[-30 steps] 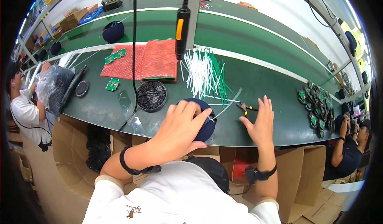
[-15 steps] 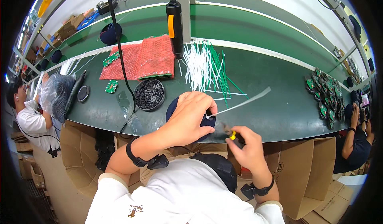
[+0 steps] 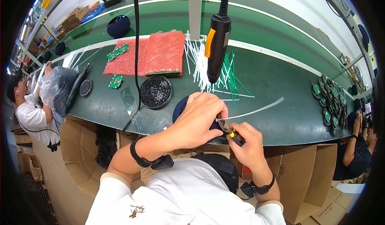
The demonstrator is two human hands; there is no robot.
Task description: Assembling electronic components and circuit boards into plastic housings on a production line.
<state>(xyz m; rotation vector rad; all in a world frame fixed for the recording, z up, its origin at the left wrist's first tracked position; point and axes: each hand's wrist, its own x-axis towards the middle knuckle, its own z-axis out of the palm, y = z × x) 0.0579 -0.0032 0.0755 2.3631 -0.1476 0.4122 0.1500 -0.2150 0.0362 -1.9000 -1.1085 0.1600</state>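
My left hand (image 3: 198, 118) is closed over a dark navy rounded piece (image 3: 179, 110) at the table's near edge, covering most of it. From beside its fingertips a long, thin whitish strip (image 3: 260, 109), like a cable tie's tail, runs out to the right. My right hand (image 3: 250, 144) grips small cutting pliers (image 3: 231, 134) with black and yellow handles. The pliers' jaws are at the near end of the strip, close to my left fingers; whether they touch it I cannot tell.
A black electric screwdriver (image 3: 216, 50) hangs above loose white and green cable ties (image 3: 232, 78). Left of them are a round dish of small black parts (image 3: 155, 92), red bubble wrap (image 3: 164, 52) and green circuit boards (image 3: 116, 81). Wired boards (image 3: 329, 100) lie at right; cardboard boxes (image 3: 296, 177) stand below.
The pliers have moved up and left to the strip's base beside my left fingers. The view has shifted, and the hanging screwdriver appears farther right and lower.
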